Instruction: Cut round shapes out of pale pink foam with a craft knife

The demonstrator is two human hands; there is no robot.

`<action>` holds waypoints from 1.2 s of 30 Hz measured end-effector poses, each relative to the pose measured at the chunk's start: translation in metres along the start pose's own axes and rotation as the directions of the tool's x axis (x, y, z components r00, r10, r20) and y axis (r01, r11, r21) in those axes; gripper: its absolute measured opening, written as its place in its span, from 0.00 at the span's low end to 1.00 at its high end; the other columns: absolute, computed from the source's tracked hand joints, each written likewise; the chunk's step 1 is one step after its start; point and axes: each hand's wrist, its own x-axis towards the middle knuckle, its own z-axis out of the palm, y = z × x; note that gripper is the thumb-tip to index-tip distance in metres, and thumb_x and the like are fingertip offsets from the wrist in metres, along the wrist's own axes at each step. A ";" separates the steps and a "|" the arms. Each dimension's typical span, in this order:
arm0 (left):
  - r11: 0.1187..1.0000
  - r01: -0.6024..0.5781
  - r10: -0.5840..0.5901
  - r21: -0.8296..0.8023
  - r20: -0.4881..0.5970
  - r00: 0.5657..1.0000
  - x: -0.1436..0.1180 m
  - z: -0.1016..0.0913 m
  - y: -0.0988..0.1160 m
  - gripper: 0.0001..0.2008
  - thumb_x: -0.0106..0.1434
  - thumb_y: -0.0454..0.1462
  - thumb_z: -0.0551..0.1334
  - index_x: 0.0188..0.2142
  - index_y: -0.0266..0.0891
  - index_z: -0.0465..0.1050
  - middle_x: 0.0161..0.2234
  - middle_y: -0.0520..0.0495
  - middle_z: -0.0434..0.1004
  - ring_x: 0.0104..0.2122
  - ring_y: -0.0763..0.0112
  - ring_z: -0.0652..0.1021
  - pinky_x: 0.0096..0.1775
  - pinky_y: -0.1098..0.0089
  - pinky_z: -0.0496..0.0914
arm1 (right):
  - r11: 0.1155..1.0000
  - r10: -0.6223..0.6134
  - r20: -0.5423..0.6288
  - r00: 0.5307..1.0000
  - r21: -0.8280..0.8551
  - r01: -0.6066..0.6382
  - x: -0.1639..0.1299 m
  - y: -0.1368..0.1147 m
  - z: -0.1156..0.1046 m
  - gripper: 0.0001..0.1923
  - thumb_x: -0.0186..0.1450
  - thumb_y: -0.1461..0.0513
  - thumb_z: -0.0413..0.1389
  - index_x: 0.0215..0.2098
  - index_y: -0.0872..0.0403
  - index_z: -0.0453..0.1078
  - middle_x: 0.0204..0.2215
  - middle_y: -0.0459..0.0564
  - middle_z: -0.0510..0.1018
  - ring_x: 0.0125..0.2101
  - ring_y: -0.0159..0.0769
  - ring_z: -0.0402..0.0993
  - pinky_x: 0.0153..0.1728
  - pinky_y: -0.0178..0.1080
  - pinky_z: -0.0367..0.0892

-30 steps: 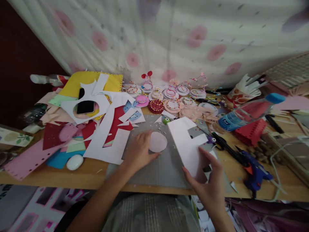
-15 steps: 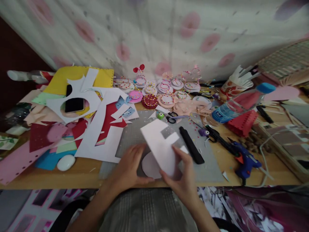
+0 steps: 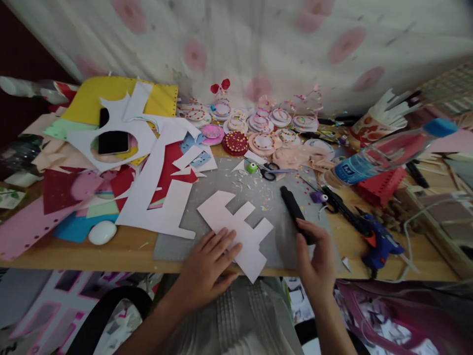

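The left hand [image 3: 207, 268] lies flat, fingers spread, pressing the white paper cutout [image 3: 236, 231] onto the grey mat [image 3: 273, 197] near the mat's front edge. The right hand [image 3: 314, 259] closes around the near end of a black cutter [image 3: 294, 212], which lies on the mat just right of the cutout. Scissors [image 3: 269, 171] rest at the mat's far edge.
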 end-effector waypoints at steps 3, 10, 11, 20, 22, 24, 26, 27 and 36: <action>1.000 -0.010 0.010 0.020 0.000 1.000 0.007 0.006 -0.002 0.22 0.68 0.37 0.57 0.61 0.38 0.62 0.64 0.39 0.61 0.64 0.53 0.61 0.60 0.48 0.63 | 0.982 0.000 -0.074 0.997 -0.190 -0.015 0.010 0.018 -0.010 0.11 0.66 0.61 0.54 0.46 0.54 0.67 0.41 0.57 0.73 0.43 0.46 0.70 0.47 0.53 0.66; 0.999 -0.016 0.019 0.033 -0.095 0.995 0.015 0.011 -0.011 0.18 0.66 0.35 0.60 0.56 0.39 0.68 0.60 0.40 0.68 0.62 0.55 0.66 0.59 0.49 0.65 | 0.933 0.088 0.147 0.985 -0.360 -0.030 0.029 0.054 -0.002 0.20 0.65 0.52 0.55 0.48 0.57 0.67 0.38 0.58 0.72 0.39 0.47 0.70 0.40 0.52 0.68; 0.999 -0.013 0.016 0.030 -0.107 0.994 0.017 0.011 -0.012 0.18 0.66 0.35 0.60 0.56 0.39 0.69 0.60 0.40 0.69 0.61 0.56 0.66 0.59 0.49 0.65 | 0.935 0.088 0.177 0.980 -0.353 -0.020 0.031 0.055 0.000 0.19 0.66 0.52 0.54 0.49 0.57 0.67 0.39 0.58 0.73 0.40 0.48 0.70 0.41 0.52 0.68; 0.999 -0.034 0.039 0.038 -0.159 0.986 0.021 0.006 -0.018 0.15 0.66 0.36 0.61 0.52 0.39 0.71 0.56 0.41 0.74 0.58 0.57 0.71 0.56 0.51 0.67 | 0.966 0.068 0.149 0.986 -0.259 -0.028 0.029 0.060 -0.014 0.14 0.68 0.54 0.50 0.46 0.54 0.68 0.36 0.54 0.75 0.35 0.42 0.72 0.39 0.47 0.68; 0.999 -0.032 0.036 0.023 -0.155 0.987 0.019 0.006 -0.018 0.14 0.67 0.37 0.60 0.52 0.40 0.72 0.55 0.42 0.74 0.57 0.57 0.71 0.56 0.52 0.67 | 0.957 0.056 0.098 0.994 -0.288 -0.025 0.029 0.064 -0.023 0.14 0.68 0.54 0.51 0.44 0.54 0.69 0.34 0.53 0.75 0.32 0.41 0.72 0.37 0.45 0.68; 0.999 -0.026 0.028 0.018 -0.150 0.988 0.018 0.006 -0.019 0.14 0.67 0.38 0.59 0.51 0.40 0.72 0.55 0.42 0.74 0.57 0.58 0.71 0.56 0.52 0.67 | 0.945 0.045 0.049 0.998 -0.326 -0.026 0.029 0.069 -0.031 0.14 0.67 0.54 0.51 0.42 0.55 0.71 0.32 0.52 0.75 0.30 0.40 0.71 0.34 0.44 0.68; 1.000 -0.016 0.018 0.018 -0.147 0.989 0.018 0.007 -0.019 0.14 0.68 0.38 0.58 0.52 0.40 0.71 0.56 0.42 0.74 0.58 0.58 0.70 0.57 0.52 0.66 | 0.937 0.068 0.044 0.997 -0.345 -0.049 0.029 0.075 -0.034 0.16 0.66 0.51 0.52 0.40 0.54 0.72 0.31 0.52 0.75 0.28 0.39 0.70 0.33 0.44 0.68; 1.000 -0.014 0.017 0.020 -0.144 0.989 0.018 0.007 -0.019 0.14 0.69 0.38 0.58 0.53 0.40 0.71 0.56 0.43 0.73 0.59 0.58 0.69 0.57 0.53 0.66 | 0.937 0.088 0.058 0.994 -0.343 -0.063 0.029 0.078 -0.035 0.17 0.66 0.50 0.53 0.39 0.54 0.72 0.31 0.52 0.74 0.28 0.39 0.70 0.33 0.45 0.68; 0.999 -0.034 0.033 -0.013 -0.081 0.996 0.021 0.002 -0.019 0.18 0.69 0.38 0.57 0.57 0.39 0.68 0.61 0.41 0.68 0.63 0.59 0.64 0.61 0.52 0.64 | 0.971 0.113 0.189 0.975 -0.228 -0.069 0.033 0.087 -0.022 0.18 0.66 0.49 0.53 0.33 0.54 0.73 0.30 0.52 0.76 0.29 0.40 0.72 0.32 0.44 0.70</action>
